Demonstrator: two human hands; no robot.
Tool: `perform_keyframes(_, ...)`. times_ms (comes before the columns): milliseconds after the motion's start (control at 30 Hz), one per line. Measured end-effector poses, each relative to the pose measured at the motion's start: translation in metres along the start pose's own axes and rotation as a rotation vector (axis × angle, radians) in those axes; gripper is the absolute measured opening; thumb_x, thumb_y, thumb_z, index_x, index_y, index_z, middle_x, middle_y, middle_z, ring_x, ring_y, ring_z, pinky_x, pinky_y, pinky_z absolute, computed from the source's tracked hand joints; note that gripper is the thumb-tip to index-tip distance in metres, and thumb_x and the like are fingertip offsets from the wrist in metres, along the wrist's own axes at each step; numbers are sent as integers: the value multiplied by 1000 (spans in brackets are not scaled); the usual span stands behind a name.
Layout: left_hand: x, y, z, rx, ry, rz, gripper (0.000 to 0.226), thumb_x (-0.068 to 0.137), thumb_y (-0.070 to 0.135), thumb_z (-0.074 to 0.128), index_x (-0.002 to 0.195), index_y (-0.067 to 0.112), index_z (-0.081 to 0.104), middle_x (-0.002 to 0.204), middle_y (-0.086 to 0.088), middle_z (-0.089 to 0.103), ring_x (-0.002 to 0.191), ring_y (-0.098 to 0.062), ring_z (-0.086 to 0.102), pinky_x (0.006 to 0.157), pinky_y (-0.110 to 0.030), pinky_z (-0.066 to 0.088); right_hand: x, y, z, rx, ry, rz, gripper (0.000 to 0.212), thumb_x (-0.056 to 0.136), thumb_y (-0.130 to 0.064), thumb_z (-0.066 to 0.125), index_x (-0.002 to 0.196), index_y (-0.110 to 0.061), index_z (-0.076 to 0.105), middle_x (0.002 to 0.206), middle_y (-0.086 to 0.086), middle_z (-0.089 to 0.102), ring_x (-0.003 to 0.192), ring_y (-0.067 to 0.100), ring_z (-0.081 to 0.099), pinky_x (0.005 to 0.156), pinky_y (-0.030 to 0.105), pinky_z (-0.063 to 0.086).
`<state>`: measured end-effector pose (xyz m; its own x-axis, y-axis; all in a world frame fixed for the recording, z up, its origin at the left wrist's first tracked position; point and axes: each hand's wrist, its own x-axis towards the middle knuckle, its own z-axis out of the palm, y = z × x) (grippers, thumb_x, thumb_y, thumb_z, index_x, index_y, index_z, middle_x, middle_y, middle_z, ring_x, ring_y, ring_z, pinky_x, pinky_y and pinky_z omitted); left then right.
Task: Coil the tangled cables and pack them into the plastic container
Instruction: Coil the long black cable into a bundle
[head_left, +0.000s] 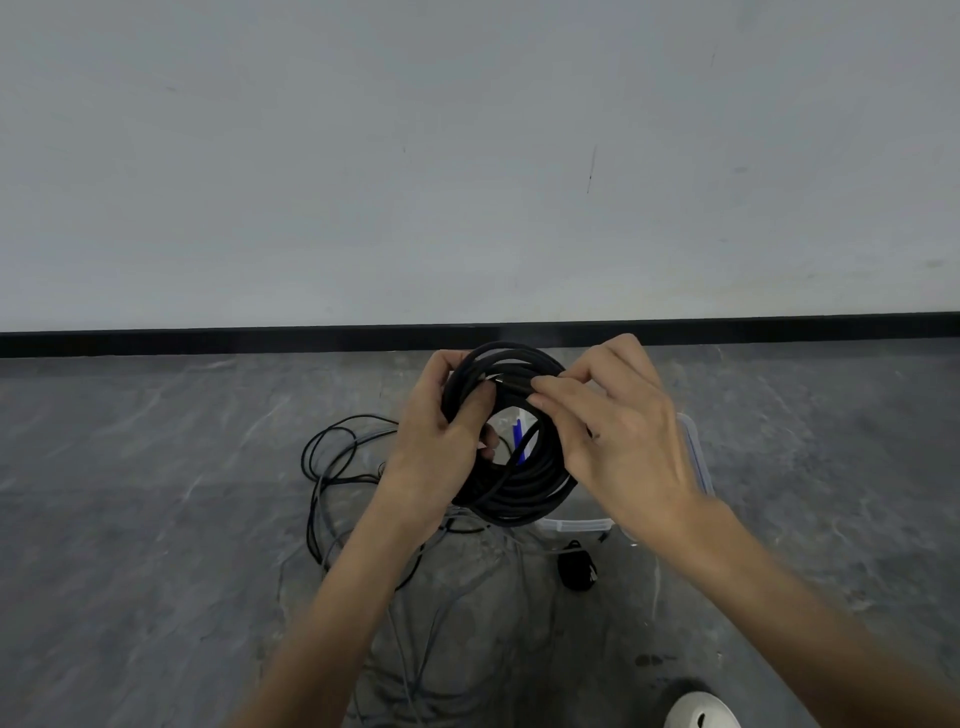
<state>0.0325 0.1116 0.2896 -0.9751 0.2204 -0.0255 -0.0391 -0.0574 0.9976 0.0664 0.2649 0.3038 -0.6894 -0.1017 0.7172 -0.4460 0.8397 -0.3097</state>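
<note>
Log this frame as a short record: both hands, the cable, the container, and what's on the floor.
left hand: grips black coil, left side
right hand: pinches cable end at the coil's top
coil: held up, hiding much of the plastic container
floor: loose cables lie uncoiled, left of container

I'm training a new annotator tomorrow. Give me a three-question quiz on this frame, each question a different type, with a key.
1. True or false: the coil already lies inside the container.
2. Which hand pinches the plug? A. left B. right C. neither
3. Fill in: the loose cables lie on the ____.

Key
1. False: it is held up in both hands.
2. B: the right hand pinches it, and the left hand grips the coil.
3. floor
</note>
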Motion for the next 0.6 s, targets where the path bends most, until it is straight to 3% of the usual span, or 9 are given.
perform_keyframes(133,-1,-1,5,-10,43,-32,11,98,12,53,106,20,51,83,6,63,51,-11,52,53,-22,49,1,0,0,5,-1,15,2,81,2,73,81,2,74,68,11,58,70,28,52,48,38,46)
perform_keyframes(267,-1,-3,5,35,53,-88,11,98,19,54,108,20,54,75,6,65,53,-8,54,54,-23,49,1,1,-1,-10,-46,16,3,82,2,72,80,2,74,67,11,57,69,28,51,45,39,45)
perform_keyframes(600,-3,-2,7,51,-8,-33,17,98,6,51,104,22,53,77,3,64,52,-13,52,53,-25,48,-2,1,2,-80,-81,3,11,83,-1,69,73,4,70,65,11,54,67,27,48,48,39,44)
